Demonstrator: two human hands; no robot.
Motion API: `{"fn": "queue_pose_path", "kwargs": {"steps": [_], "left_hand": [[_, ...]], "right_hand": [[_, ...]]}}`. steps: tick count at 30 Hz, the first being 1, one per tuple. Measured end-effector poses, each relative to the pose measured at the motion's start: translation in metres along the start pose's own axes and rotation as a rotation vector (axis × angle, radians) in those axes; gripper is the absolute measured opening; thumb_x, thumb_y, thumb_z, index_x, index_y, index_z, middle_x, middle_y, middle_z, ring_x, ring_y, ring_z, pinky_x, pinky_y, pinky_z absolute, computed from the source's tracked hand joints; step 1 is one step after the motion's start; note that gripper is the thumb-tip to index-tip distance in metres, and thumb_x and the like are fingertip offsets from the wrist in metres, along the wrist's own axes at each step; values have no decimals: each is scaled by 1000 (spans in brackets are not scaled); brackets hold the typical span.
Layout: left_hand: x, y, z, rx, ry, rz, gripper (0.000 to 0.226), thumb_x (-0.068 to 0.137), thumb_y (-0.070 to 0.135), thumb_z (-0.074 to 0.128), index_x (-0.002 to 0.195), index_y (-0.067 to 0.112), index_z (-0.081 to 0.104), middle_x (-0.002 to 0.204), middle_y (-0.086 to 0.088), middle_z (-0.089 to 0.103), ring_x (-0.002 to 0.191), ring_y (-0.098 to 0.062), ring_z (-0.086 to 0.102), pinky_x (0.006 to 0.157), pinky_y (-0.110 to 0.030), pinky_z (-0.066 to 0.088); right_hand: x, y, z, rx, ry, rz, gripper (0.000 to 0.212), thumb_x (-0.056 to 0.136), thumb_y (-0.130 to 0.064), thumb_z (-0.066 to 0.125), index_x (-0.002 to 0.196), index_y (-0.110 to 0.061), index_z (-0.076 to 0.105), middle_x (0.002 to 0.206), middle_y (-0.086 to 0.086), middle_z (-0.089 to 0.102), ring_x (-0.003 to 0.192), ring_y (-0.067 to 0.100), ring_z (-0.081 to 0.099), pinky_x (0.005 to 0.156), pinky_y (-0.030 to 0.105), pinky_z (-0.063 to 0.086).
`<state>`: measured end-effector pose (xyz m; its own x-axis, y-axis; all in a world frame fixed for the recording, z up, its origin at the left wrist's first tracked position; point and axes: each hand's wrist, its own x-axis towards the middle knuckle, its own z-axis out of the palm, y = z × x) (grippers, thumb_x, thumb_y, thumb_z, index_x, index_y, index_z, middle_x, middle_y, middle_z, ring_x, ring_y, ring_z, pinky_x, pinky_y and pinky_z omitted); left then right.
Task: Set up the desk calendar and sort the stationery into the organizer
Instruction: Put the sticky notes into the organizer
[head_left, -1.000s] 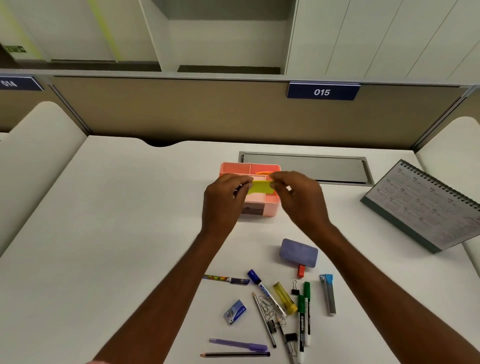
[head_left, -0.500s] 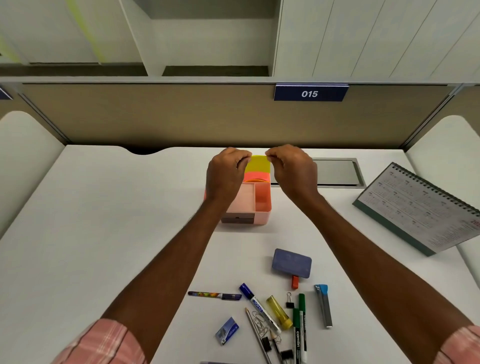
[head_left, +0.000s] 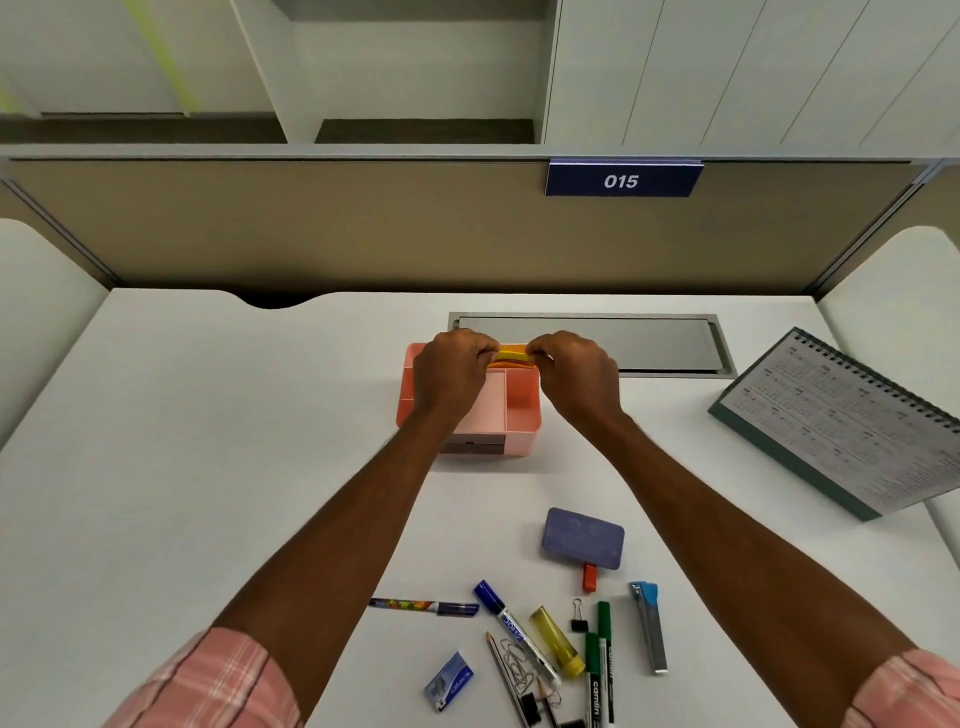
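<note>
Pinching notes (head_left: 511, 357) at organizer (head_left: 522, 418): left hand (head_left: 450, 376), right hand (head_left: 576, 376)

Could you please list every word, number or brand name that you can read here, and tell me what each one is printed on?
"015" on the blue sign on the partition.
"camlin" on the nearer green marker.
Blurred, not readable: the lettering on the second green marker, the blue-capped marker and the small blue box.
Too small to read: the print on the desk calendar.
</note>
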<state>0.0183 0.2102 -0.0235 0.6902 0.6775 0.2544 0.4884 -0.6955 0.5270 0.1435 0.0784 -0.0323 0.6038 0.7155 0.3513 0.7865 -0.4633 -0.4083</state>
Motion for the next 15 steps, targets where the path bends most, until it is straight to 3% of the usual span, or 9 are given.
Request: {"fn": "queue_pose_path", "kwargs": {"steps": [4,15], "left_hand": [[-1,1,7,14,-48,-19,29,102,35,60,119,19,77,120,-4,76,100,-26,72,87,-33,55],[-2,4,10,42,-123,-58,29,103,29,60,126,20,74,127,-4,73,106,-28,71,92,-39,58]], "right_hand": [[-1,4,10,-20,-40,1,18,97,-31,68,105,-19,78,100,4,75,84,26,69,63,26,45],[-3,8,19,-32,-120,14,27,95,-30,71,112,-10,76,110,13,69,93,31,66,71,35,55]]}}
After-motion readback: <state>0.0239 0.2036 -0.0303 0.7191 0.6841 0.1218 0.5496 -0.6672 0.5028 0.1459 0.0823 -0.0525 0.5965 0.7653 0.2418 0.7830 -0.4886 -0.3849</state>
